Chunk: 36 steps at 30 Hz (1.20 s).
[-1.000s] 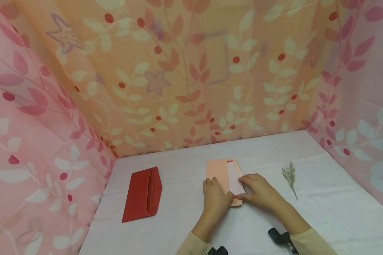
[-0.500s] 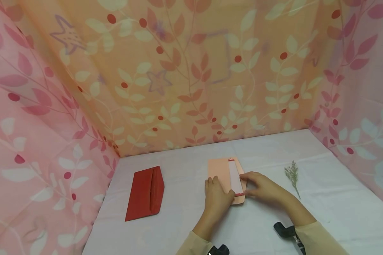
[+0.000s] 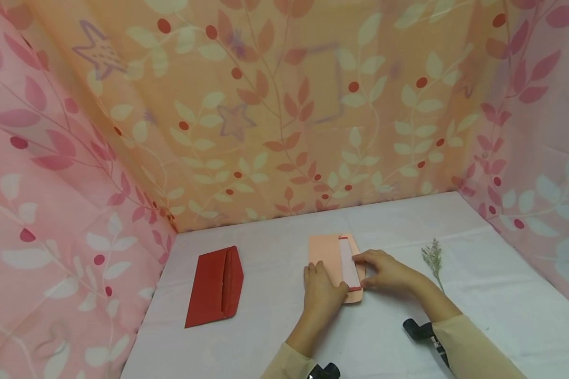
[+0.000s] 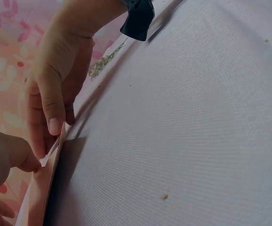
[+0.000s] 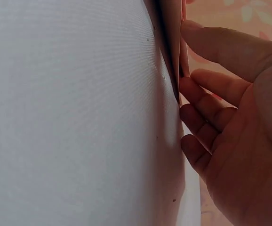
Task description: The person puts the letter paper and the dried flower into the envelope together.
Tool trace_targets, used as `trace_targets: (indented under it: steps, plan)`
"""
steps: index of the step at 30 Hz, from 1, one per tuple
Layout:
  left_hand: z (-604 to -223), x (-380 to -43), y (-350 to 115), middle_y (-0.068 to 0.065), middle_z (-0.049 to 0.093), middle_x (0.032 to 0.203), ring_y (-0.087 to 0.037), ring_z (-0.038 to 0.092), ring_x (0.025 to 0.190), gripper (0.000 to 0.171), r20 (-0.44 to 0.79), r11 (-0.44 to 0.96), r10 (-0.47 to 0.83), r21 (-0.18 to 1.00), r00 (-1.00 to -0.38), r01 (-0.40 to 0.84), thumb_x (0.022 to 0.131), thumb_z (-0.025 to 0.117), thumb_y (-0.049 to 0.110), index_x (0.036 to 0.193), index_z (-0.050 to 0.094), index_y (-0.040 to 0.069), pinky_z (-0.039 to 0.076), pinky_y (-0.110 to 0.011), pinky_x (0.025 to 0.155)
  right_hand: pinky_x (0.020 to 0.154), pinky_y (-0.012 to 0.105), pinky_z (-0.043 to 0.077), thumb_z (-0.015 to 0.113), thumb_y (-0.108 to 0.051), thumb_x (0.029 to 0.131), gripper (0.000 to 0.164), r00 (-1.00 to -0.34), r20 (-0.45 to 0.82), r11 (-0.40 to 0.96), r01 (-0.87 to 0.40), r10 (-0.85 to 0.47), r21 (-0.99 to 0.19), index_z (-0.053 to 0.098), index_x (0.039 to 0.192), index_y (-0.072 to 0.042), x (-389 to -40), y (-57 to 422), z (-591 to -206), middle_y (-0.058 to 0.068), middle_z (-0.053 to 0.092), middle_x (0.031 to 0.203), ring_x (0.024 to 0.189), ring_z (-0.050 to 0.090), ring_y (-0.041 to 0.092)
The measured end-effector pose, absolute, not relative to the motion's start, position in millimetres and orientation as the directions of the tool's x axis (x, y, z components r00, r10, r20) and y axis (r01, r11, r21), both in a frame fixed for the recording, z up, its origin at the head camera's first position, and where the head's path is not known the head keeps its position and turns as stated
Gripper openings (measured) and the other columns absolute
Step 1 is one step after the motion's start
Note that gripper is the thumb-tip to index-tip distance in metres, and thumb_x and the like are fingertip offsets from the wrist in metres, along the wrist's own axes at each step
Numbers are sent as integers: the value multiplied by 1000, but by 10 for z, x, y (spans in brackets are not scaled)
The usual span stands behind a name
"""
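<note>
1. Lying at left: an open red paper envelope (image 3: 204,289).
2. Your left hand (image 3: 323,295) presses the peach paper envelope (image 3: 322,247), grip unclenched.
3. Tucked into it, the red-ended white paper slip (image 3: 349,263) shows narrower than a second ago, so probably deeper in.
4. Your right hand (image 3: 391,271) touches the slip; whether its grip pinches, you can't tell.
5. Further right, a slender green sprig (image 3: 433,257); white cloth-covered surface (image 3: 261,284), leaf-print curtains (image 3: 265,52) around.

From the head, well back, looks forward and down across the table (image 3: 270,337) to the floral cloth (image 3: 265,110). From the left wrist, skims close and low along the table, tilted steeply, toward the right hand (image 4: 52,89); shares left hand (image 4: 2,160), peach envelope (image 4: 41,190) and sprig (image 4: 104,64) with the head view. From the right wrist, skims low too, turned sideways, very near the right hand.
</note>
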State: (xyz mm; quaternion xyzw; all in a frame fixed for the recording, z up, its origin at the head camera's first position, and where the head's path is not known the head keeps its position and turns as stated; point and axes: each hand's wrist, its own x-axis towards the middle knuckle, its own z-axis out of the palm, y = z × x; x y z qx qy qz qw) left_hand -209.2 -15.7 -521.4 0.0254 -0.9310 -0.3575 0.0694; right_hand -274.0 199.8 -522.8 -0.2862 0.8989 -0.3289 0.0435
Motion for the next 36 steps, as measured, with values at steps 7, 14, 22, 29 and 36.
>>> trace_targets:
  steps: [7, 14, 22, 29, 36]
  plan:
    - [-5240, -2101, -139, -38, 44, 148, -51, 35, 145, 84, 99, 746, -95, 666, -991, -5, 79, 78, 28, 143, 45, -15, 35, -56, 118, 109, 60, 41, 87, -27, 80, 66, -846, 118, 600, -459, -520, -655, 62, 136, -1, -2775, 2013, -5279, 16, 65, 132, 128, 55, 40]
    - [-5231, -2110, -131, -35, 44, 151, -48, 35, 147, 87, 80, 737, -98, 676, -992, -18, 80, 78, 31, 145, 43, -15, 34, -53, 119, 110, 59, 40, 88, -26, 79, 69, -881, 97, 620, -401, -464, -675, 61, 137, -1, -2808, 1975, -5290, 18, 63, 133, 129, 55, 40]
    - [-5223, -2108, -165, -29, 55, 139, -41, 45, 136, 78, 163, 774, -88, 633, -983, 35, 75, 82, 31, 133, 54, -13, 41, -50, 114, 102, 53, 46, 90, -35, 75, 70, -894, 77, 669, -386, -442, -635, 65, 135, -7, -2884, 1902, -5315, 10, 63, 122, 117, 56, 31]
    - [-5223, -2095, -177, -25, 57, 136, -37, 47, 132, 75, 169, 771, -101, 636, -980, 30, 73, 82, 30, 131, 56, -11, 43, -48, 111, 96, 46, 46, 90, -36, 74, 73, -897, 71, 677, -379, -436, -631, 64, 136, -7, -2918, 1864, -5315, 9, 62, 121, 112, 55, 27]
    - [-5222, -2114, -171, -25, 57, 136, -37, 47, 132, 79, 164, 757, -113, 653, -980, 22, 73, 84, 31, 133, 55, -12, 43, -48, 110, 96, 47, 45, 89, -43, 75, 78, -899, 52, 694, -371, -435, -616, 62, 140, -9, -2969, 1823, -5310, 9, 60, 125, 116, 52, 29]
